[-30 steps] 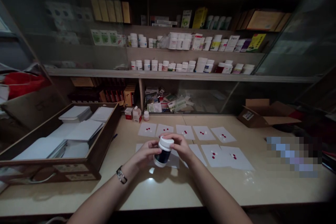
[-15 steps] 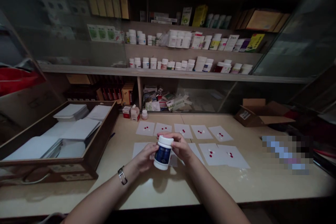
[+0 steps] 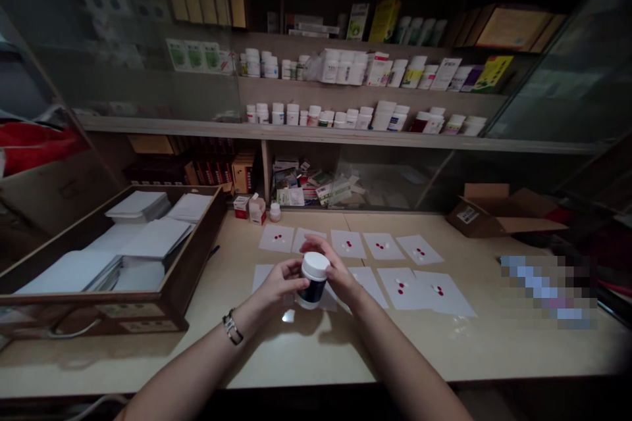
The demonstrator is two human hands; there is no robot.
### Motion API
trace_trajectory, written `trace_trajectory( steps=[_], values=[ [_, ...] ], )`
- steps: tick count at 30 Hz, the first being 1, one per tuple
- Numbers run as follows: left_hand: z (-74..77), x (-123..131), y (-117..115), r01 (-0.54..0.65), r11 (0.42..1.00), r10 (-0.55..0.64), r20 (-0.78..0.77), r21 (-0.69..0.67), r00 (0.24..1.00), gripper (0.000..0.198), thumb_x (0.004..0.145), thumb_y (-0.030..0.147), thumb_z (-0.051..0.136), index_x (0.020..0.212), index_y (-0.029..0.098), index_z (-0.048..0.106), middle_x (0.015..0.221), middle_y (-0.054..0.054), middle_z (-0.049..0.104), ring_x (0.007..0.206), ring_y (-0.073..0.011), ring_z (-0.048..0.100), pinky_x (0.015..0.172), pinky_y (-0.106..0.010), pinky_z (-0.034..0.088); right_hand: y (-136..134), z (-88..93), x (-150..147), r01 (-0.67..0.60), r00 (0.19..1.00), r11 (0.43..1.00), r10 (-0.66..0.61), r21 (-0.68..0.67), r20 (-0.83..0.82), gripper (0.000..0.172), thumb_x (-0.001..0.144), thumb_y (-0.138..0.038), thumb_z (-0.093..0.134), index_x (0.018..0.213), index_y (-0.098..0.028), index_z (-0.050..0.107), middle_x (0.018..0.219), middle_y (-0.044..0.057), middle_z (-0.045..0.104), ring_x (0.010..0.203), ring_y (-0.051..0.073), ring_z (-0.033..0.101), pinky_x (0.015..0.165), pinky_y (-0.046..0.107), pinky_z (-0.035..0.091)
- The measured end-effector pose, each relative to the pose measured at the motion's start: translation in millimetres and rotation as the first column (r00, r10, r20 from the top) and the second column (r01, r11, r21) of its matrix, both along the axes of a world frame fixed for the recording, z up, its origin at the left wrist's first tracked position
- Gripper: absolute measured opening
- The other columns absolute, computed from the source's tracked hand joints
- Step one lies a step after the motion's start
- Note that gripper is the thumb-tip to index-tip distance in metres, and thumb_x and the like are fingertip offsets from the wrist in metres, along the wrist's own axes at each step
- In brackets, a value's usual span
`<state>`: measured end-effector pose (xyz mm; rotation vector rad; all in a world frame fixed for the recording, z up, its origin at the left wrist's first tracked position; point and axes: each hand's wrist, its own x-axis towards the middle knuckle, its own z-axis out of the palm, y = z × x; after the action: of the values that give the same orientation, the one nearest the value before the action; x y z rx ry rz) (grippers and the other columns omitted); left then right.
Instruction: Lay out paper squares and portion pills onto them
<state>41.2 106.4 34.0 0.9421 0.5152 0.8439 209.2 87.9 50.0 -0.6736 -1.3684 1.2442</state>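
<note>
Between my two hands is a white pill bottle (image 3: pixel 315 266) with a dark blue label and a white screw cap, held above the counter and tilted so that its top faces me. My left hand (image 3: pixel 280 288) grips it from the left, thumb across the label. Against its right side my right hand (image 3: pixel 340 277) is curled, with fingers reaching behind the cap. White paper sheets (image 3: pixel 457 299) lie in two rows beyond and under the hands. Red tablets (image 3: pixel 400 291) and white tablets rest in small groups on the sheets that show; my hands hide parts of the front row.
On the left stands a wooden drawer (image 3: pixel 170 306) with stacks of white paper. Small medicine boxes (image 3: pixel 257 209) and a little bottle (image 3: pixel 275 212) sit at the counter's back. An open cardboard box (image 3: pixel 481 214) is at the right. Shelves (image 3: pixel 306 135) of medicine bottles rise behind.
The bottle has tipped so its cap now faces me more and its label shows less. My right fingers have shifted off the cap's top to behind it. The view has moved slightly.
</note>
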Motion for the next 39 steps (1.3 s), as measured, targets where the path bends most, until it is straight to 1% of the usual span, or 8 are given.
trace_trajectory(
  steps=[4, 9, 13, 16, 23, 28, 35, 39],
  values=[
    [0.1, -3, 4, -0.098, 0.995, 0.098, -0.031, 0.001, 0.995, 0.056, 0.051, 0.032, 0.089, 0.099, 0.014, 0.069, 0.099, -0.010, 0.070, 0.089, -0.0222, 0.063, 0.079, -0.031, 0.046, 4, -2.0, 1, -0.035, 0.995, 0.998, 0.030, -0.056, -0.091, 0.065, 0.073, -0.054, 0.068, 0.129, -0.027, 0.050, 0.123, 0.010, 0.058, 0.113, 0.027, 0.053, 0.096, 0.041, 0.040],
    [4.4, -2, 3, -0.145, 0.986, 0.153, -0.106, 0.081, 0.983, 0.051, 0.046, 0.023, 0.091, 0.091, 0.014, 0.069, 0.095, -0.009, 0.071, 0.092, -0.0224, 0.063, 0.088, -0.033, 0.045, 6, -11.1, 6, 0.128, 0.988, 0.992, -0.129, 0.009, 0.085, 0.068, 0.059, -0.042, 0.083, 0.119, -0.027, 0.055, 0.111, 0.006, 0.059, 0.098, 0.023, 0.058, 0.085, 0.033, 0.045],
    [8.3, -3, 0, -0.144, 0.989, 0.145, -0.067, 0.024, 0.987, 0.053, 0.049, 0.028, 0.089, 0.096, 0.014, 0.069, 0.097, -0.009, 0.071, 0.091, -0.0223, 0.063, 0.083, -0.031, 0.046, 3, -8.3, 4, 0.036, 0.999, 0.999, -0.036, 0.023, 0.025, 0.066, 0.071, -0.053, 0.069, 0.129, -0.026, 0.052, 0.128, 0.009, 0.055, 0.117, 0.027, 0.052, 0.098, 0.039, 0.040],
    [11.2, -5, 1, -0.157, 0.987, 0.158, -0.061, 0.020, 0.986, 0.054, 0.051, 0.027, 0.088, 0.100, 0.014, 0.068, 0.099, -0.010, 0.070, 0.091, -0.0216, 0.064, 0.081, -0.030, 0.047, 4, -4.9, 3, -0.003, 0.996, 0.999, -0.001, -0.039, -0.091, 0.058, 0.076, -0.043, 0.065, 0.130, -0.027, 0.052, 0.129, 0.009, 0.059, 0.119, 0.027, 0.052, 0.102, 0.044, 0.036],
    [12.6, -10, 11, -0.265, 0.963, 0.266, -0.020, 0.042, 0.964, 0.047, 0.055, 0.031, 0.086, 0.096, 0.016, 0.069, 0.099, -0.008, 0.070, 0.091, -0.0205, 0.063, 0.081, -0.028, 0.046, 10, -3.4, 9, 0.270, 0.937, 0.960, -0.280, -0.075, -0.211, 0.033, 0.075, -0.028, 0.062, 0.107, -0.023, 0.066, 0.100, 0.007, 0.069, 0.098, 0.023, 0.061, 0.095, 0.041, 0.043],
    [12.8, -11, 7, -0.138, 0.990, 0.139, -0.040, 0.038, 0.989, 0.052, 0.054, 0.029, 0.086, 0.101, 0.015, 0.068, 0.100, -0.010, 0.070, 0.089, -0.0216, 0.063, 0.082, -0.031, 0.046, 8, -2.6, 7, 0.069, 0.986, 0.994, -0.080, -0.082, -0.143, 0.046, 0.076, -0.032, 0.067, 0.121, -0.026, 0.059, 0.122, 0.009, 0.064, 0.115, 0.026, 0.056, 0.099, 0.043, 0.040],
    [12.6, -7, 3, -0.122, 0.992, 0.125, -0.073, 0.042, 0.989, 0.053, 0.049, 0.024, 0.089, 0.097, 0.015, 0.069, 0.097, -0.009, 0.070, 0.092, -0.0217, 0.062, 0.085, -0.032, 0.044, 9, -8.3, 5, 0.138, 0.990, 0.990, -0.138, -0.033, 0.007, 0.056, 0.062, -0.043, 0.081, 0.113, -0.027, 0.062, 0.107, 0.005, 0.064, 0.101, 0.024, 0.059, 0.089, 0.037, 0.046],
    [15.2, -8, 2, -0.098, 0.995, 0.100, -0.057, 0.030, 0.993, 0.055, 0.052, 0.027, 0.087, 0.102, 0.015, 0.068, 0.100, -0.009, 0.069, 0.091, -0.0212, 0.061, 0.081, -0.030, 0.044, 5, -2.3, 3, 0.009, 0.998, 0.997, -0.014, -0.083, -0.058, 0.059, 0.071, -0.055, 0.069, 0.120, -0.025, 0.060, 0.124, 0.009, 0.061, 0.114, 0.028, 0.054, 0.098, 0.043, 0.041]
  ],
)
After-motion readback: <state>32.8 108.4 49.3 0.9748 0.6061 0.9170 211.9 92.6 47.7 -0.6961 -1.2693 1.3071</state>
